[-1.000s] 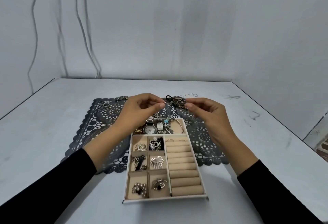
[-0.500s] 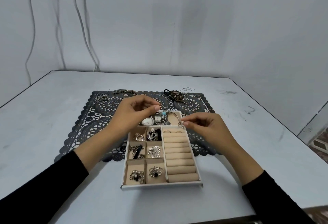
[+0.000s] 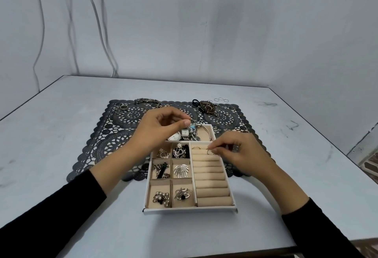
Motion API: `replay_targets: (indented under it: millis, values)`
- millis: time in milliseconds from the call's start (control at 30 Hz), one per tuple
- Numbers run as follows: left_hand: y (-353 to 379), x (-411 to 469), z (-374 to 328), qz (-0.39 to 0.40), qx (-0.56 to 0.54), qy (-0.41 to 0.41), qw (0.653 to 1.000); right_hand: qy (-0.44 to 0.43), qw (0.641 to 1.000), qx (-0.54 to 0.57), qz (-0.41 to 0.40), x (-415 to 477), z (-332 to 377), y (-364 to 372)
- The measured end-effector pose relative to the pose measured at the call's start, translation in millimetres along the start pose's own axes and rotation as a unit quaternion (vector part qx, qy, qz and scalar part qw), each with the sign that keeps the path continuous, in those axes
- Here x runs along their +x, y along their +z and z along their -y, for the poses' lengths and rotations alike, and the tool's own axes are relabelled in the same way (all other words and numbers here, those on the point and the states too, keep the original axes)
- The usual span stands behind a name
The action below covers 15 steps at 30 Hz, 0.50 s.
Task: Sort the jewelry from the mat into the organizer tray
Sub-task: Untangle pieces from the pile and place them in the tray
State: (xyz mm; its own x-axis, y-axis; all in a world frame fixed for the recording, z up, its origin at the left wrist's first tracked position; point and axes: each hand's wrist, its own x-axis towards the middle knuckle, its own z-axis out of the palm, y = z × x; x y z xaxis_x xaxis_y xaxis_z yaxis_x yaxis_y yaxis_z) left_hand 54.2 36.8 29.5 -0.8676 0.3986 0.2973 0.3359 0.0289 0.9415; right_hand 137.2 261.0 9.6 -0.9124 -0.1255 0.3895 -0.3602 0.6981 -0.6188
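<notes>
We've got a grey table (image 3: 61,135), scuff marks (image 3: 293,125) at 2 o'clock, wall cables (image 3: 98,22) at 11 o'clock.

The mat (image 3: 114,135) is dark grey lacework, the tray (image 3: 190,210) white with beige lining, the sleeves (image 3: 51,216) black.

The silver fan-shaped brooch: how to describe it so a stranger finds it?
Find the white, beige-lined organizer tray. Its left half has six square compartments; take the middle row's right one. The silver fan-shaped brooch is bare spreading ribs, no black parts.
</notes>
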Motion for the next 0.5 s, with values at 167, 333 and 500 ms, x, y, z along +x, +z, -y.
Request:
replay_targets:
  millis: [167, 333, 500]
  values:
    - [0, -2, -1, 0.009, -0.001, 0.001, 1.000, -0.037, 0.998, -0.041, 0.031, 1, 1, -2]
    - [0, -3, -3, 0.015, 0.006, 0.002, 1.000, 0.004, 0.999, -0.008, 0.053, 4, 0, -13]
    - [1, -3, -3, 0.010, 0.014, 0.003, 1.000, 0.005, 0.997, -0.008, 0.083, 11, 5, -14]
